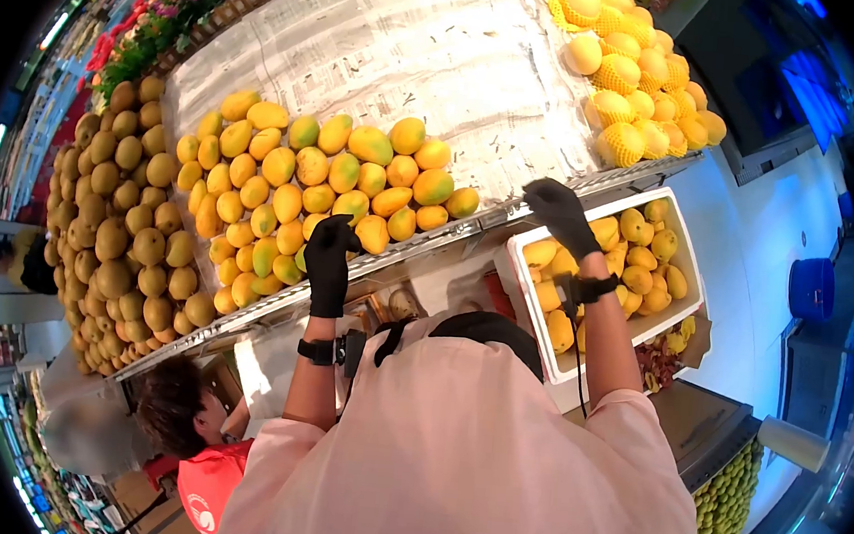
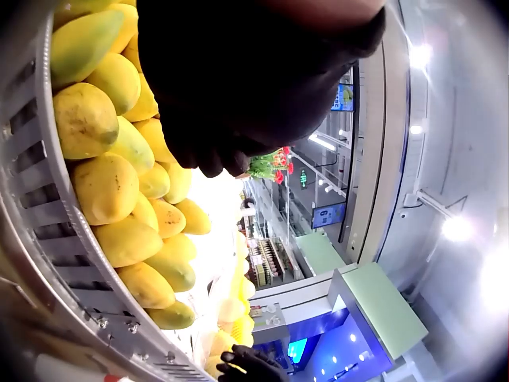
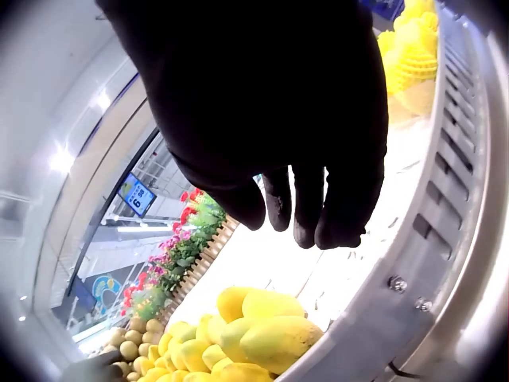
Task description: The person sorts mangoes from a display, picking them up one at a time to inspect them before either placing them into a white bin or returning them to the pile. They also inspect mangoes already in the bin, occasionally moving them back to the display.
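Note:
Rows of yellow-green mangoes [image 1: 317, 198] lie on the display shelf. My left hand [image 1: 327, 257], in a black glove, is over the front edge of these mangoes, fingers loosely bent and nothing seen in them. In the left wrist view the dark left hand [image 2: 238, 87] overlaps part of the pile. My right hand [image 1: 559, 215], also black-gloved, is above the shelf's front rail, beside a white foam box [image 1: 699, 278] of mangoes. Its fingers [image 3: 306, 211] hang relaxed with nothing in them in the right wrist view.
Newspaper [image 1: 384, 53] covers the shelf behind the mangoes. Round brown fruit [image 1: 119, 233] is piled at left, and yellow fruit in foam nets [image 1: 618, 73] at right. A metal rail [image 1: 429, 237] runs along the front. A person in a red vest [image 1: 209, 486] is at lower left.

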{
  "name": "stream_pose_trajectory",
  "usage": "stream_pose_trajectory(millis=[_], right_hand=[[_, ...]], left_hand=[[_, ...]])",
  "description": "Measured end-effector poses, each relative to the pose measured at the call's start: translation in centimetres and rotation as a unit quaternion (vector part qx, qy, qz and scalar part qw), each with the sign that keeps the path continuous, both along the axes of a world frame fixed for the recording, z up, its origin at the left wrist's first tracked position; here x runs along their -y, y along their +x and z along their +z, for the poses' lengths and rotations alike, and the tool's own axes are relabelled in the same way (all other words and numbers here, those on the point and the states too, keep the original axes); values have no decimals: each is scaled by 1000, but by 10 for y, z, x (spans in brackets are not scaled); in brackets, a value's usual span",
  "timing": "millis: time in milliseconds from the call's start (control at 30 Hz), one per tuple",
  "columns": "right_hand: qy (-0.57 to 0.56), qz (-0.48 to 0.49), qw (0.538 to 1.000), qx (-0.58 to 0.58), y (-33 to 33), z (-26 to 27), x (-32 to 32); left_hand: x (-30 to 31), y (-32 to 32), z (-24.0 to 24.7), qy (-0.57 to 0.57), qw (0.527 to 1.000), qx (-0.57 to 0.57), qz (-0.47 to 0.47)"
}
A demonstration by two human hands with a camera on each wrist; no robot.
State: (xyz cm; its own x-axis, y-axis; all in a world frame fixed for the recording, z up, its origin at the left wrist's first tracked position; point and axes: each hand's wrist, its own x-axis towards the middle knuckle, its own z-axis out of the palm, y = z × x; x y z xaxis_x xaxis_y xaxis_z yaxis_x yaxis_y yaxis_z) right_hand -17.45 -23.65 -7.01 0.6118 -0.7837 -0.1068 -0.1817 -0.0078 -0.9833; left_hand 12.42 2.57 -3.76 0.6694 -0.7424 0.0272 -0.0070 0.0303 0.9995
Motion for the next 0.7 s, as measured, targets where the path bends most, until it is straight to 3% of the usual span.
stream_pose_trajectory(millis=[200,267,467,700], right_hand=[[-135,78,984,-86,76,36,4],[-132,107,982,-85,99,47,6],[-274,201,938,-63,171,33,20],[-319,269,893,-167,229,9,39]], left_hand=[[5,2,13,14,1000,16,4],[6,3,15,15,1000,15,6],[6,12,12,6,1000,14,4],[5,14,13,2,1000,13,7]])
